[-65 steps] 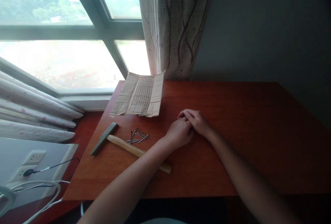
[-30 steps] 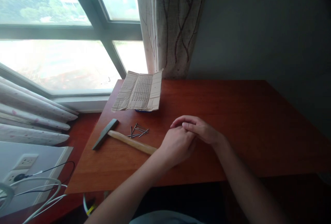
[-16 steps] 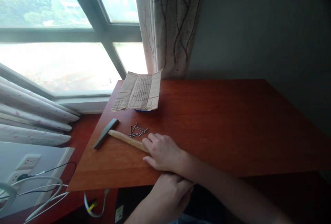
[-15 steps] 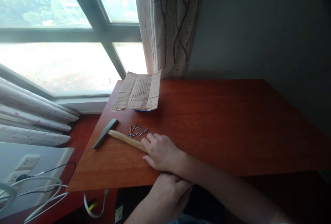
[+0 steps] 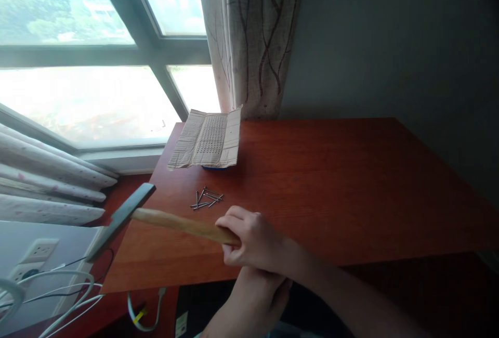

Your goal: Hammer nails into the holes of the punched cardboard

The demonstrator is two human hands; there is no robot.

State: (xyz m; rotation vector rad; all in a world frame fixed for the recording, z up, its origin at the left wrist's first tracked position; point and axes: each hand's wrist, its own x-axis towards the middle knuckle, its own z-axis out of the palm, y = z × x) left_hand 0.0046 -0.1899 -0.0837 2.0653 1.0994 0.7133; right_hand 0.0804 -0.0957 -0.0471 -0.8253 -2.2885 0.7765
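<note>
My right hand (image 5: 249, 236) is wrapped round the end of a hammer's wooden handle. The hammer (image 5: 175, 220) is raised off the table, its grey metal head (image 5: 121, 221) over the table's left edge. Beneath my right wrist, at the front edge, my left hand (image 5: 259, 294) is closed with its fingers curled; whatever may be inside is hidden. Several loose nails (image 5: 206, 198) lie in a small heap on the table, just beyond the handle.
A folded-open cardboard piece (image 5: 210, 139) with rows of holes rests on something blue at the back left of the reddish wooden table (image 5: 331, 187). A window and curtain (image 5: 257, 41) stand behind. Sockets (image 5: 41, 250) and white cables (image 5: 70, 275) are at the lower left.
My right hand has closed round the handle and lifted the hammer off the table. Its head has swung left and nearer. My left hand has barely moved.
</note>
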